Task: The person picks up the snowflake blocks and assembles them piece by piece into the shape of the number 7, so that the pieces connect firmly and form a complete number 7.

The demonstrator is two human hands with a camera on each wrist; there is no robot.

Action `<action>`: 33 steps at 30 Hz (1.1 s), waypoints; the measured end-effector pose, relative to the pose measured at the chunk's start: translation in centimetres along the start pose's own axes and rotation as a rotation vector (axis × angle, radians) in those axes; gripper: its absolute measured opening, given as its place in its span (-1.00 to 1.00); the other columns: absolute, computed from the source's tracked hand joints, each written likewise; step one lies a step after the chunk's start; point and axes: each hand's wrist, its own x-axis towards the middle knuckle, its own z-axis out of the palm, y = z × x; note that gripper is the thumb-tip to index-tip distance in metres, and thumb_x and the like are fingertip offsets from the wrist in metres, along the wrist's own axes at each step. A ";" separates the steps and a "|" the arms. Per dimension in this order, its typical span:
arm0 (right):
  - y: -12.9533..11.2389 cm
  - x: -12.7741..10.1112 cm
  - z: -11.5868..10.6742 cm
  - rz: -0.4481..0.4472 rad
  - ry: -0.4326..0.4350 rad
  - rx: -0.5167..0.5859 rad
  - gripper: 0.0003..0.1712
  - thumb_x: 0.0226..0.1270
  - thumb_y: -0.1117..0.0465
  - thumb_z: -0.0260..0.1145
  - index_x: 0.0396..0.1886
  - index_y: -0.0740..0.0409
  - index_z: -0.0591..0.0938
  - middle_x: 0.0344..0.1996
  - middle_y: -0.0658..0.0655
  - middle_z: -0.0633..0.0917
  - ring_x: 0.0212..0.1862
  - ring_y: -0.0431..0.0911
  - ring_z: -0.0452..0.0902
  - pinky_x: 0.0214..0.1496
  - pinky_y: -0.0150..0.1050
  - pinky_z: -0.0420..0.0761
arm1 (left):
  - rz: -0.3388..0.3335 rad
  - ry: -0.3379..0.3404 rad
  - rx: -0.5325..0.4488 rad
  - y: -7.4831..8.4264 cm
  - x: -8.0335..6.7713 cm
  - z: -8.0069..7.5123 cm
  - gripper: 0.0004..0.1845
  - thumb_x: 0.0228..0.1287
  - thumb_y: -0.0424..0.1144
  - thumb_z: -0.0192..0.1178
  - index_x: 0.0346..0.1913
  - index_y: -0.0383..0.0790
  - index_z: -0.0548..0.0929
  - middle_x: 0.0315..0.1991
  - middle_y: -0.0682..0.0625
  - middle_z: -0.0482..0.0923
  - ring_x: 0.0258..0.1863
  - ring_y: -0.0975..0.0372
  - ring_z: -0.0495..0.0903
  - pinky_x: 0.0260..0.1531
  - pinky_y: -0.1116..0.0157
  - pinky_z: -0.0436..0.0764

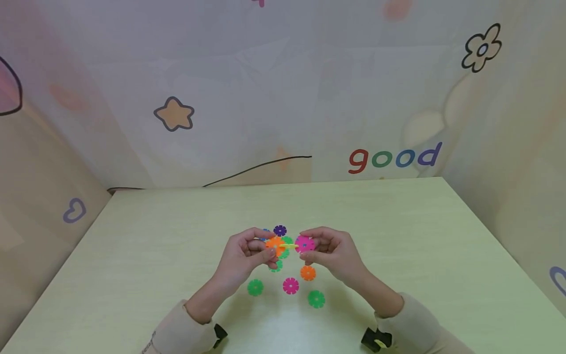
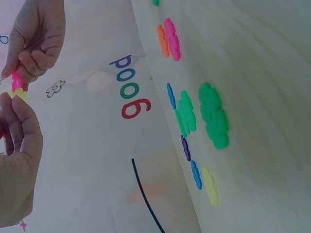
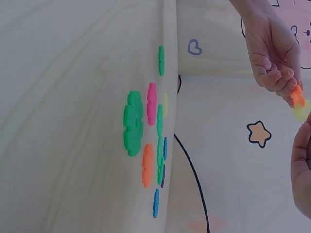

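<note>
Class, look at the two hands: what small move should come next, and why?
Probably press the pink disc gently toward the yellow disc: the right hand pinches the pink, the left hand holds the orange disc, and yellow sits edge-on between them. Whether they fully interlock isn't clear.

Lower centre of the head view: an orange disc (image 1: 276, 244), a yellow disc (image 1: 289, 246), a magenta disc (image 1: 305, 242). The table (image 1: 177, 241) is pale yellow-green; upper left, a star (image 1: 174, 114) is tan, outlined dark (the word "good" (image 1: 398, 158), right, runs red, green, blue, violet).
</note>
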 end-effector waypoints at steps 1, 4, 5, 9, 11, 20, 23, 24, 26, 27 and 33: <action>0.0 0.0 0.1 -0.012 0.002 0.001 -0.63 0.06 0.47 0.33 -0.09 0.49 0.53 -0.54 -0.03 0.66 -0.51 -0.12 0.63 -0.38 -0.26 0.64 | -0.001 0.007 0.002 0.0 0.0 0.0 -0.66 0.15 -0.52 0.19 -0.01 -0.56 0.43 -0.50 0.05 0.64 -0.54 0.24 0.65 -0.24 0.21 0.62; 0.1 0.0 0.3 -0.039 0.016 -0.006 -0.62 0.05 0.46 0.35 -0.09 0.51 0.53 -0.53 -0.01 0.67 -0.51 -0.11 0.63 -0.39 -0.27 0.63 | 0.002 0.025 0.013 0.0 0.0 0.1 -0.67 0.14 -0.54 0.18 -0.02 -0.56 0.44 -0.51 0.07 0.63 -0.55 0.25 0.65 -0.24 0.22 0.62; 0.1 0.0 0.3 -0.042 0.023 -0.013 -0.62 0.05 0.46 0.35 -0.09 0.51 0.53 -0.53 0.00 0.67 -0.51 -0.12 0.63 -0.40 -0.26 0.64 | 0.003 0.031 0.021 0.0 0.0 0.1 -0.67 0.13 -0.54 0.19 -0.02 -0.55 0.45 -0.52 0.06 0.63 -0.55 0.24 0.65 -0.25 0.21 0.62; 0.2 -0.1 0.5 -0.056 0.053 -0.048 -0.62 0.04 0.45 0.36 -0.10 0.48 0.55 -0.56 0.09 0.65 -0.52 -0.12 0.62 -0.42 -0.28 0.63 | 0.014 0.046 0.021 -0.1 0.1 0.2 -0.68 0.13 -0.55 0.18 -0.03 -0.55 0.46 -0.54 0.06 0.62 -0.57 0.24 0.64 -0.26 0.23 0.63; 0.3 -0.1 0.5 -0.066 0.062 -0.062 -0.62 0.04 0.45 0.37 -0.10 0.48 0.55 -0.58 0.11 0.64 -0.53 -0.14 0.61 -0.44 -0.28 0.62 | 0.018 0.047 0.012 -0.2 0.1 0.3 -0.68 0.13 -0.56 0.18 -0.03 -0.56 0.46 -0.54 0.06 0.62 -0.58 0.24 0.64 -0.26 0.23 0.63; 0.2 -0.1 0.7 -0.059 0.064 -0.062 -0.62 0.03 0.45 0.37 -0.10 0.48 0.56 -0.54 0.18 0.66 -0.52 -0.15 0.62 -0.44 -0.29 0.62 | 0.018 0.057 0.020 -0.3 0.0 0.4 -0.71 0.12 -0.57 0.18 -0.06 -0.55 0.46 -0.54 0.06 0.62 -0.59 0.25 0.63 -0.27 0.26 0.63; 0.1 -0.1 0.8 -0.060 0.065 -0.075 -0.61 0.02 0.45 0.38 -0.10 0.48 0.56 -0.50 0.24 0.67 -0.49 -0.15 0.62 -0.43 -0.29 0.62 | 0.013 0.059 0.016 -0.4 0.0 0.5 -0.70 0.11 -0.58 0.18 -0.06 -0.56 0.46 -0.54 0.06 0.61 -0.59 0.25 0.63 -0.28 0.25 0.63; 0.1 -0.1 0.8 -0.065 0.066 -0.084 -0.61 0.02 0.45 0.38 -0.10 0.48 0.56 -0.50 0.25 0.67 -0.49 -0.15 0.62 -0.43 -0.30 0.62 | 0.014 0.060 0.017 -0.4 0.0 0.5 -0.70 0.11 -0.58 0.18 -0.06 -0.56 0.46 -0.54 0.06 0.61 -0.59 0.25 0.63 -0.28 0.25 0.63; 0.1 -0.1 0.8 -0.070 0.067 -0.096 -0.61 0.02 0.45 0.38 -0.10 0.47 0.57 -0.49 0.27 0.67 -0.49 -0.15 0.62 -0.43 -0.30 0.62 | 0.009 0.061 0.015 -0.4 0.0 0.5 -0.70 0.11 -0.58 0.18 -0.06 -0.55 0.46 -0.54 0.06 0.61 -0.59 0.25 0.63 -0.28 0.25 0.63; 0.1 -0.1 0.8 -0.069 0.063 -0.101 -0.61 0.03 0.44 0.38 -0.09 0.46 0.57 -0.49 0.28 0.67 -0.49 -0.15 0.62 -0.43 -0.31 0.62 | 0.006 0.060 0.015 -0.4 0.0 0.5 -0.70 0.12 -0.57 0.18 -0.06 -0.55 0.46 -0.54 0.06 0.61 -0.59 0.25 0.63 -0.28 0.25 0.63; 0.2 -0.1 0.7 -0.084 0.024 -0.124 -0.60 0.05 0.45 0.36 -0.06 0.45 0.54 -0.53 0.22 0.65 -0.49 -0.14 0.61 -0.43 -0.30 0.61 | -0.009 0.037 0.002 -0.3 -0.1 0.3 -0.69 0.15 -0.54 0.17 -0.03 -0.54 0.42 -0.53 0.06 0.62 -0.57 0.25 0.64 -0.23 0.24 0.62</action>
